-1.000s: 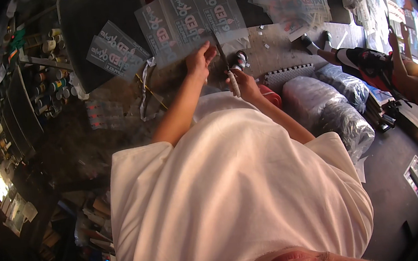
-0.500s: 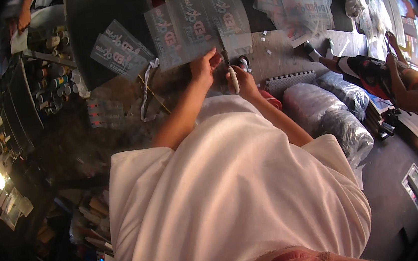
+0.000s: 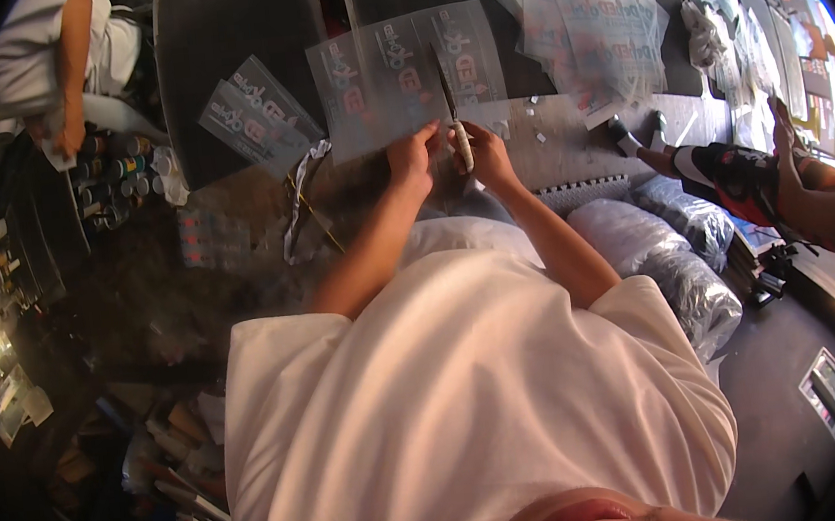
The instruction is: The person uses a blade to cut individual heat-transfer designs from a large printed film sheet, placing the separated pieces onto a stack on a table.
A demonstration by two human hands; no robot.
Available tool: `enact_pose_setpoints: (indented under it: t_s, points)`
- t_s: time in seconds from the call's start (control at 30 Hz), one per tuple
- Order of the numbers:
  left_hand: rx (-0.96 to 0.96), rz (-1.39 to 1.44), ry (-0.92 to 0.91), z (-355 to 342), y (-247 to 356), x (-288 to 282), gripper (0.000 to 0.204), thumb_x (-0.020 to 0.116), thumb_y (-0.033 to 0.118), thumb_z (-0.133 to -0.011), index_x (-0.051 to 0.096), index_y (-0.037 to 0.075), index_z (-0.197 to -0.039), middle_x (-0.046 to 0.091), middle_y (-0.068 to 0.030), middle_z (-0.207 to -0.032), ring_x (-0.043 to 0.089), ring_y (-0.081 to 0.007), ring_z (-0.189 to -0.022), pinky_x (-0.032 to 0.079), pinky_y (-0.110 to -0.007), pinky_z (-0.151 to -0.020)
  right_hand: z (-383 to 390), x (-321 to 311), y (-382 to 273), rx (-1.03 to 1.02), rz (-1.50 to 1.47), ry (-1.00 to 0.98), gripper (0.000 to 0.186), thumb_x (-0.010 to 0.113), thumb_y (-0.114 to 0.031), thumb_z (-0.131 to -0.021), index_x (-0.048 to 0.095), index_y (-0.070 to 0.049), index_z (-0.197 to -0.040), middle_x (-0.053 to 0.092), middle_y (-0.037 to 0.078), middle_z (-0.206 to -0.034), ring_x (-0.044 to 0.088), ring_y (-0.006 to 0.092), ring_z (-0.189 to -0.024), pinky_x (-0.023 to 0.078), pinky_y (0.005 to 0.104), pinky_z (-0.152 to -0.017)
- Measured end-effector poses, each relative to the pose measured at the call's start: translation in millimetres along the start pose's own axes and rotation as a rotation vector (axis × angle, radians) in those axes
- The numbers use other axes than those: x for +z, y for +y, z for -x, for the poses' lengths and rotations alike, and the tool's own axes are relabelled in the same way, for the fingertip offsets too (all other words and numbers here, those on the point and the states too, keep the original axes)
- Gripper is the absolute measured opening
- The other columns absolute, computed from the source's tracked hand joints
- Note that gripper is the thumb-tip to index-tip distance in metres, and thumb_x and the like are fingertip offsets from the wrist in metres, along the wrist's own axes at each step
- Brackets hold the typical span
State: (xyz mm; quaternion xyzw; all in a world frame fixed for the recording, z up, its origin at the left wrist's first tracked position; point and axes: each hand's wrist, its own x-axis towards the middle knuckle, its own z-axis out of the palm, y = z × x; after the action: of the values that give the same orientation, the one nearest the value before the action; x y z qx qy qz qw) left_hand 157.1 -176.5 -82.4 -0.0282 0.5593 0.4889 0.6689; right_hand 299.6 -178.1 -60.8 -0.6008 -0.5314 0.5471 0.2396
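A translucent printed plastic sheet [image 3: 350, 81] with red and pale blue print lies over the front edge of the dark tabletop. My left hand [image 3: 412, 161] pinches its near edge between thumb and fingers. Close beside it, my right hand [image 3: 484, 154] is closed around scissors [image 3: 461, 141] with a pale wrapped handle. Their dark blades point away from me, lying along the sheet between two of its printed columns. Two smaller printed pieces [image 3: 261, 115] overlap on the table at the left. How far the blades are parted cannot be made out.
Overlapping printed sheets [image 3: 607, 31] lie at the back right. Another person [image 3: 66, 53] is at the far left, near a rack of cans [image 3: 123, 173]; a second person [image 3: 750, 168] is on the right. Plastic-wrapped bundles [image 3: 685, 275] are on the floor beside me. A crumpled strip [image 3: 301, 201] hangs from the table.
My right hand and the scissors have moved farther away from me along the sheet. The view has shifted, and more of the person at the far left shows. My left hand keeps its pinch.
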Motion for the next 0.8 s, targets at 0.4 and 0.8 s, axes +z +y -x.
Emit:
enact_pose_setpoints:
  t_s: [0.4,0.8]
  points:
    - [0.096,-0.039,-0.006,12.9,23.1,8.2,0.017,0.07,0.006,-0.078,0.063,0.009,-0.093,0.061,0.0004,-0.079,0.058,-0.0098,-0.067,0.047,-0.022,-0.06,-35.0,-2.3,-40.9,0.082,-0.067,-0.019,0.046,0.058,-0.048,-0.09,0.063,-0.003,-0.088,0.059,0.003,-0.062,0.055,0.0099,-0.051,0.041,0.0253,-0.048]
    - [-0.061,0.081,-0.128,-3.7,6.7,13.6,0.02,0.077,0.019,-0.076,0.062,0.013,-0.088,0.059,0.0023,-0.075,0.054,-0.0099,-0.066,0.045,-0.028,-0.067,-91.5,-39.4,-63.6,-0.038,-0.061,0.121,0.038,0.064,-0.039,-0.088,0.064,-0.005,-0.103,0.058,0.002,-0.066,0.054,0.0097,-0.055,0.043,0.0243,-0.051]
